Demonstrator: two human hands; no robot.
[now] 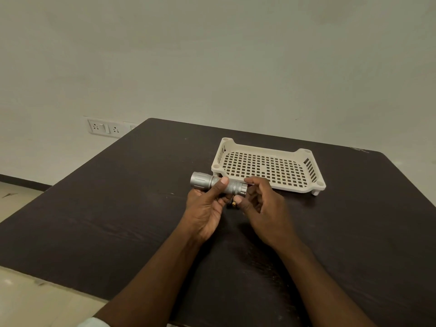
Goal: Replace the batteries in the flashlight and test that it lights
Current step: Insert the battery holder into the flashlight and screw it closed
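Left hand (207, 204) wraps the silver flashlight (218, 184) mid-barrel, held level above the dark counter (118, 208) — right hand (262, 204) pinches its tail cap at three o'clock. Looks like rigid metal, likely weighty; the knurled barrel offers grip. Beyond, at one o'clock, a cream tray (306, 188).

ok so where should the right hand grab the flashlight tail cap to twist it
Pinch the ribbed tail cap from the right end, thumb below and fingers above. The flashlight lies sideways, head pointing left, with the left hand gripping its knurled barrel, so only that end is free for the right hand.
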